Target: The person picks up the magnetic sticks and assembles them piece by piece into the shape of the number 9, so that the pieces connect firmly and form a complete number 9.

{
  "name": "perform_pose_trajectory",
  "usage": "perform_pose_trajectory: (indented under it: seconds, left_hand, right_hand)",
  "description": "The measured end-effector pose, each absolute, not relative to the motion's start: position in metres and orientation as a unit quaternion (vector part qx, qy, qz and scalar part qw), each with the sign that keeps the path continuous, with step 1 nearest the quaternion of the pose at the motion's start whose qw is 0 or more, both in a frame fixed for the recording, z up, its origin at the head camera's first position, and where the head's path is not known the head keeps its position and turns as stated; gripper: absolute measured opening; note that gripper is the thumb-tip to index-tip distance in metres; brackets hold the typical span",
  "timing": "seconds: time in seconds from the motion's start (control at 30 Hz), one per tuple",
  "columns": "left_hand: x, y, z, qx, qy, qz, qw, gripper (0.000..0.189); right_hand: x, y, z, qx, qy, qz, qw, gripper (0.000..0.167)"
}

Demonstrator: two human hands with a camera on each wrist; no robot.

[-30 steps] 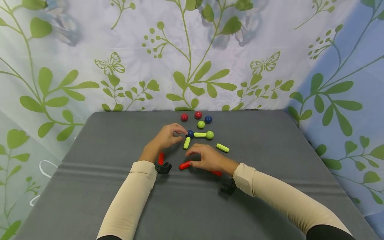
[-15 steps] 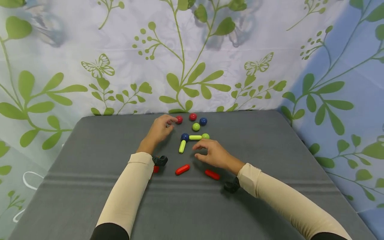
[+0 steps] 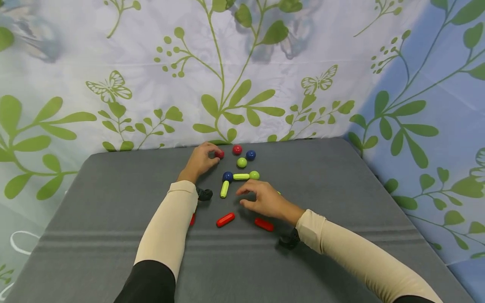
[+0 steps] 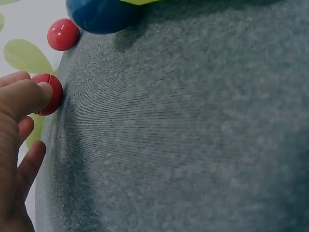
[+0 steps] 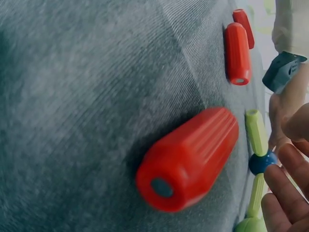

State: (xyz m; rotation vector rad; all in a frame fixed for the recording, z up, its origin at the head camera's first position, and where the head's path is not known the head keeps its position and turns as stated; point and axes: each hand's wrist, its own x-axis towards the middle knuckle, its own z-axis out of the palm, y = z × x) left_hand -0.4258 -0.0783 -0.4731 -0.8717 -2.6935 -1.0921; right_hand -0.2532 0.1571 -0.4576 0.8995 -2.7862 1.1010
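My left hand [image 3: 200,162] pinches a glossy red ball [image 4: 57,96] between thumb and fingers at the far side of the table. My right hand [image 3: 265,200] hovers near the middle, fingers loosely bent, holding nothing. Just beyond it lies a joined corner piece: a blue ball [image 3: 227,176] with two yellow-green sticks, one stick [image 3: 225,189] toward me and one stick [image 3: 241,176] running right to a green ball [image 3: 254,175]. Below the right hand lies a red stick [image 5: 190,157] with a round grey spot in its end. A further yellow-green stick is mostly hidden behind that hand.
Behind the corner piece lie another red ball [image 3: 237,150], a loose blue ball [image 3: 251,155] and a green ball [image 3: 241,162]. A second red stick [image 3: 225,219] lies nearer me; a third red stick [image 3: 192,219] is partly covered by the left sleeve. A patterned curtain [image 3: 242,84] borders the grey table [image 3: 303,168].
My left hand has left the blue ball of the corner piece, reached farther back and taken hold of a red ball. My right hand has drawn off the red stick. The head view has shifted.
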Motion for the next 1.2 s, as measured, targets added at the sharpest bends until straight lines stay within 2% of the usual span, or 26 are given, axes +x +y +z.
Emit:
perform_pose_trajectory:
  seconds: [0.37,0.47,0.87,1.2]
  left_hand:
    - [-0.435,-0.092,-0.464,-0.260,-0.917,-0.301,0.012,0.011]
    - [-0.435,-0.092,-0.463,-0.265,-0.920,-0.288,0.014,0.011]
    - [-0.420,-0.105,-0.462,-0.263,-0.889,-0.361,0.103,0.016]
    - [-0.368,-0.103,-0.458,-0.297,-0.779,-0.529,0.158,0.021]
  right_hand:
    - [-0.257,0.143,-0.461,0.328,-0.872,0.362,0.006,0.022]
    - [-0.257,0.138,-0.461,0.331,-0.871,0.364,0.008,0.022]
    - [-0.266,0.133,-0.462,0.326,-0.875,0.356,0.012,0.021]
    - [-0.290,0.133,-0.459,0.323,-0.875,0.358,0.035,0.023]
